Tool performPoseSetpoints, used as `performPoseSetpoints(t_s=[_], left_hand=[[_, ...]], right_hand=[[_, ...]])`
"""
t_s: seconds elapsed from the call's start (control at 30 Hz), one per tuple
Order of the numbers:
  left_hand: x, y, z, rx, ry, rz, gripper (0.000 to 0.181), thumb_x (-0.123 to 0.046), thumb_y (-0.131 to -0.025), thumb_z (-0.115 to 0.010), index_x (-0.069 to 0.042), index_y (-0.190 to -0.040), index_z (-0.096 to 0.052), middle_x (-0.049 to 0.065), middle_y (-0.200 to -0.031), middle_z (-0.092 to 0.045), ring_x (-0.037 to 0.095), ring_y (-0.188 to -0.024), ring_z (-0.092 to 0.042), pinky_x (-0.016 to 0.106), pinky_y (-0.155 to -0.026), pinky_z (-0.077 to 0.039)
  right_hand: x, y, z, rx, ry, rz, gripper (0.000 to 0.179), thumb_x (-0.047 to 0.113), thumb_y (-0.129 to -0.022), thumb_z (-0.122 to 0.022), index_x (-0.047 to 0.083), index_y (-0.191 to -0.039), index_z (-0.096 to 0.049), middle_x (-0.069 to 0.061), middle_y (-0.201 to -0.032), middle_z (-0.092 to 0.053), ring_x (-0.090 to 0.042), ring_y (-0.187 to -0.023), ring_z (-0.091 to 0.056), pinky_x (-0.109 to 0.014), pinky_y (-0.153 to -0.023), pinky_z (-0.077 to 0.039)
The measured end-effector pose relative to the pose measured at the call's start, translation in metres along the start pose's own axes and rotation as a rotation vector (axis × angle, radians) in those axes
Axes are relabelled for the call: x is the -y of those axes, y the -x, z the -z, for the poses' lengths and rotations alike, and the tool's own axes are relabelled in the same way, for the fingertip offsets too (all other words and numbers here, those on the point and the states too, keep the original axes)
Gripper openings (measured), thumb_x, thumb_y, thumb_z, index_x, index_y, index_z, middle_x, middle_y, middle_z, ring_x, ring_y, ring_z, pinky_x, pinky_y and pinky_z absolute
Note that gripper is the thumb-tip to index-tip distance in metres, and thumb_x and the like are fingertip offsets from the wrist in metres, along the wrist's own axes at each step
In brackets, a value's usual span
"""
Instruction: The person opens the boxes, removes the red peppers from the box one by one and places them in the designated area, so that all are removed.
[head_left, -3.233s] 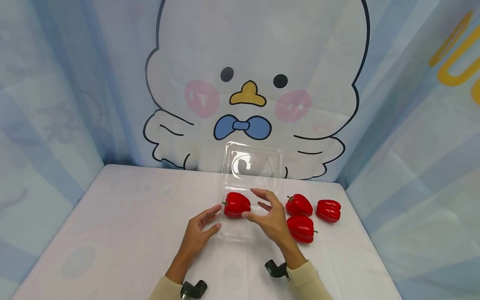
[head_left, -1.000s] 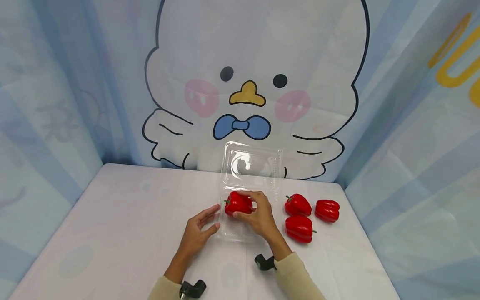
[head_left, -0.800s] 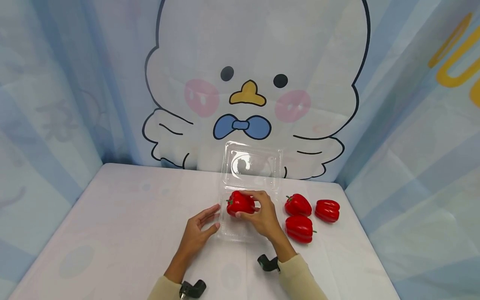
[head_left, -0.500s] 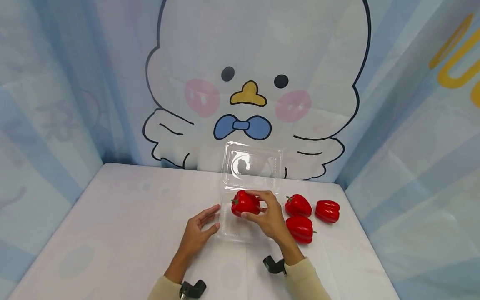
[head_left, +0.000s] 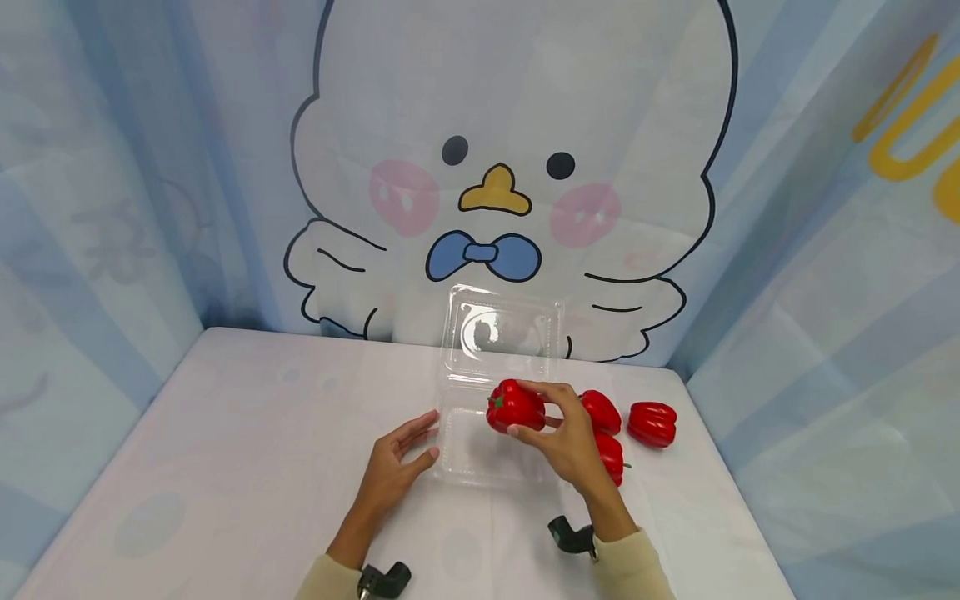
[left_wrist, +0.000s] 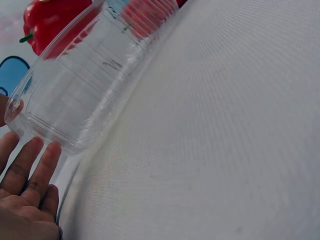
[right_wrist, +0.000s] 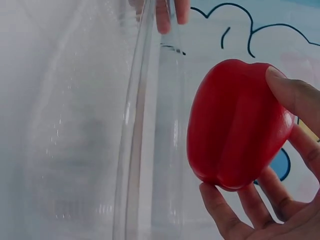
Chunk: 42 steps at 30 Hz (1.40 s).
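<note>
My right hand (head_left: pixel 570 437) holds a red bell pepper (head_left: pixel 514 407) between thumb and fingers, its green stem pointing left. The right wrist view has this bell pepper (right_wrist: pixel 237 125) raised beside the rim of a clear plastic clamshell container (right_wrist: pixel 132 130). In the head view the container (head_left: pixel 465 467) lies with its lid (head_left: pixel 510 325) folded back. My left hand (head_left: pixel 397 460) is at the container's left side. Its fingertips (left_wrist: pixel 52 150) touch the outside of the clear wall in the left wrist view, the fingers nearly straight.
Right of the container lie two red bell peppers close together, the back one (head_left: pixel 602 412) and the front one (head_left: pixel 613 457) partly behind my right hand. Another bell pepper (head_left: pixel 652 424) lies farther right. A printed curtain (head_left: pixel 495 100) stands behind the white table (head_left: pixel 262 450).
My right hand has taken hold of the bell pepper in the container, lifted it and carried it to the right. My left hand has stayed in place.
</note>
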<state>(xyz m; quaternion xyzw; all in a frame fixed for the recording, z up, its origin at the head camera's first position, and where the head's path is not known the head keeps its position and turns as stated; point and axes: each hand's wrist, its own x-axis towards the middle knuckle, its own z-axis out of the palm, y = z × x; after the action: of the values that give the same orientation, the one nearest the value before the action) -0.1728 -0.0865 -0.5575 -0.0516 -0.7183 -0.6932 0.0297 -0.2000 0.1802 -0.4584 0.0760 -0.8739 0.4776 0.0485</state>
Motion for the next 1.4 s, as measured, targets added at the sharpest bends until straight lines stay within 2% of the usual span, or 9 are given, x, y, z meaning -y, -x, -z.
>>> performPoseSetpoints(t_s=[0.3,0.5,0.87,1.1,1.27,1.4], left_hand=[[0.0,0.0,0.0,0.001,0.009,0.011,0.054,-0.003,-0.096,-0.076,-0.003,-0.148,-0.06,0.011,-0.156,-0.06,0.035,-0.142,-0.06,0.044,-0.124,-0.042],[-0.001,0.0,0.0,-0.006,0.012,0.012,0.054,-0.002,-0.096,-0.076,-0.003,-0.147,-0.06,0.012,-0.155,-0.061,0.034,-0.142,-0.06,0.044,-0.124,-0.041],[-0.002,0.0,-0.001,-0.011,0.012,-0.002,0.054,-0.002,-0.095,-0.076,-0.002,-0.147,-0.06,0.012,-0.155,-0.061,0.035,-0.142,-0.061,0.043,-0.124,-0.042],[-0.003,0.001,-0.002,-0.015,0.016,0.002,0.053,-0.002,-0.096,-0.075,-0.003,-0.147,-0.061,0.011,-0.155,-0.061,0.034,-0.141,-0.061,0.043,-0.123,-0.042],[-0.004,0.002,-0.002,-0.014,0.003,0.0,0.053,-0.004,-0.096,-0.076,-0.003,-0.147,-0.061,0.011,-0.155,-0.061,0.034,-0.141,-0.061,0.043,-0.123,-0.042],[-0.004,0.002,-0.002,-0.011,0.002,-0.005,0.053,-0.004,-0.096,-0.076,-0.002,-0.147,-0.06,0.013,-0.154,-0.061,0.035,-0.141,-0.061,0.044,-0.123,-0.042]], right_hand=[[-0.006,0.008,0.022,-0.012,0.027,-0.02,0.072,0.022,-0.08,-0.095,0.031,-0.144,-0.064,-0.005,-0.148,-0.055,-0.033,-0.141,-0.05,-0.055,-0.106,-0.061],[-0.01,0.014,0.037,-0.024,0.048,-0.007,0.07,0.025,-0.083,-0.092,0.027,-0.146,-0.063,-0.009,-0.148,-0.055,-0.037,-0.142,-0.052,-0.059,-0.107,-0.059],[-0.015,0.024,0.062,-0.069,0.056,-0.09,0.074,0.025,-0.084,-0.092,0.026,-0.15,-0.06,-0.01,-0.153,-0.051,-0.037,-0.144,-0.048,-0.059,-0.108,-0.057],[-0.025,0.031,0.079,-0.106,0.09,-0.114,0.077,0.023,-0.084,-0.092,0.024,-0.152,-0.058,-0.013,-0.155,-0.05,-0.04,-0.144,-0.047,-0.061,-0.108,-0.056],[-0.028,0.036,0.092,-0.13,0.112,-0.127,0.077,0.025,-0.085,-0.091,0.022,-0.153,-0.056,-0.014,-0.154,-0.05,-0.04,-0.142,-0.05,-0.058,-0.108,-0.057],[-0.03,0.039,0.102,-0.142,0.14,-0.112,0.075,0.025,-0.087,-0.09,0.021,-0.154,-0.056,-0.013,-0.153,-0.052,-0.038,-0.139,-0.054,-0.048,-0.104,-0.061]])
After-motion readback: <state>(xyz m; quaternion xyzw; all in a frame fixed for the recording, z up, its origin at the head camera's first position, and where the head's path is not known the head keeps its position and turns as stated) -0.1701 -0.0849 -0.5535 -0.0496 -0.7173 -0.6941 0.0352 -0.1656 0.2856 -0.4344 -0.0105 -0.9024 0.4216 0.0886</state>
